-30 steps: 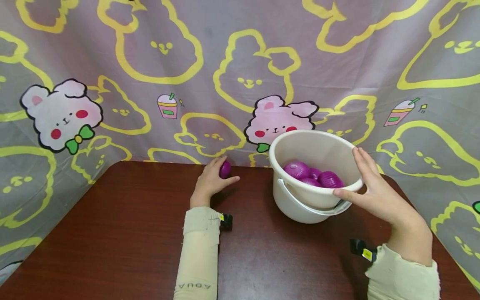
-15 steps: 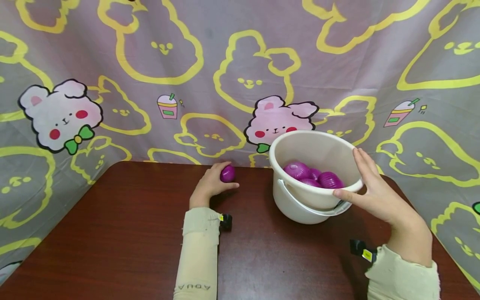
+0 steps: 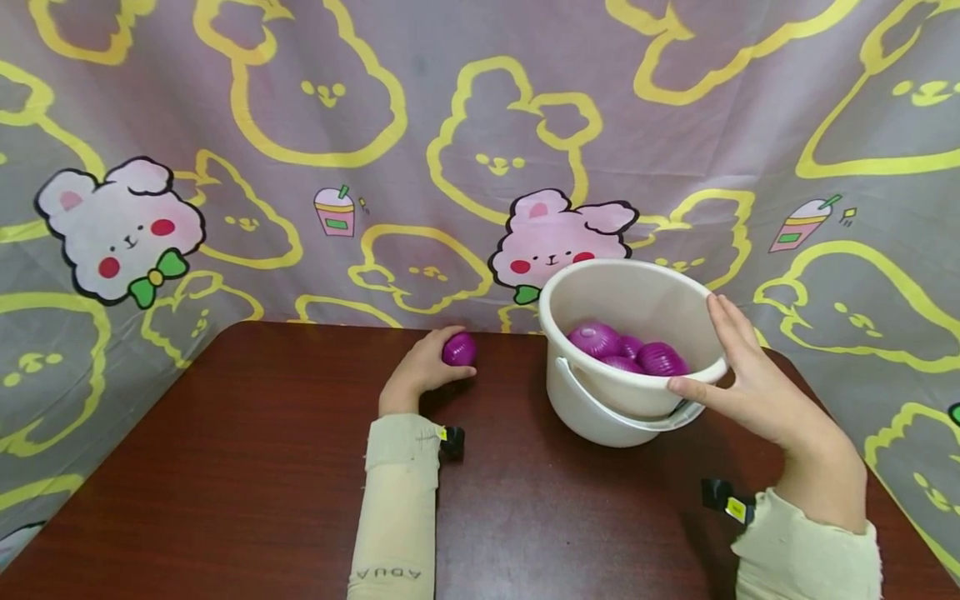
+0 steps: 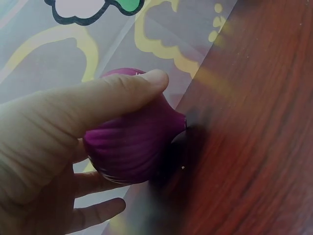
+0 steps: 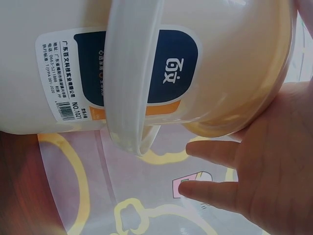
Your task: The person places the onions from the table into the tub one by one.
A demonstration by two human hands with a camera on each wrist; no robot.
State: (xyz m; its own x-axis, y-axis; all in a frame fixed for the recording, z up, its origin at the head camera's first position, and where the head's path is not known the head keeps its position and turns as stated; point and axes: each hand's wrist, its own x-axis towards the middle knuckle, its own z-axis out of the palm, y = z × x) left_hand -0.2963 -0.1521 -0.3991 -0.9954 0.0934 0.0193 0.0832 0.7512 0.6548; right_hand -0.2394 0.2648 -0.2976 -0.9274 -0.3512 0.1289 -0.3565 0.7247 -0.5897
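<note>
Near the back edge of the table, my left hand [image 3: 422, 367] holds a purple onion [image 3: 460, 351]. In the left wrist view my thumb lies across the onion [image 4: 129, 149], with fingers behind and below it and its stem end pointing towards the table. To the right stands a white bucket [image 3: 637, 300] with several purple onions [image 3: 594, 339] inside. My right hand [image 3: 757, 396] rests on the bucket's right side, thumb on the near rim and fingertips further back on it. In the right wrist view two straight fingers [image 5: 210, 191] stretch out beside the bucket wall.
The bucket's white handle [image 3: 600, 404] hangs down at its front, over a printed label [image 5: 63, 78]. A patterned curtain [image 3: 420, 100] rises right behind the brown table [image 3: 225, 450]. Small black wrist cameras [image 3: 452, 442] sit at both cuffs.
The onion has come further into view and shifted slightly right and nearer. My left thumb and fingers have closed in around it. The right hand and bucket stay in place.
</note>
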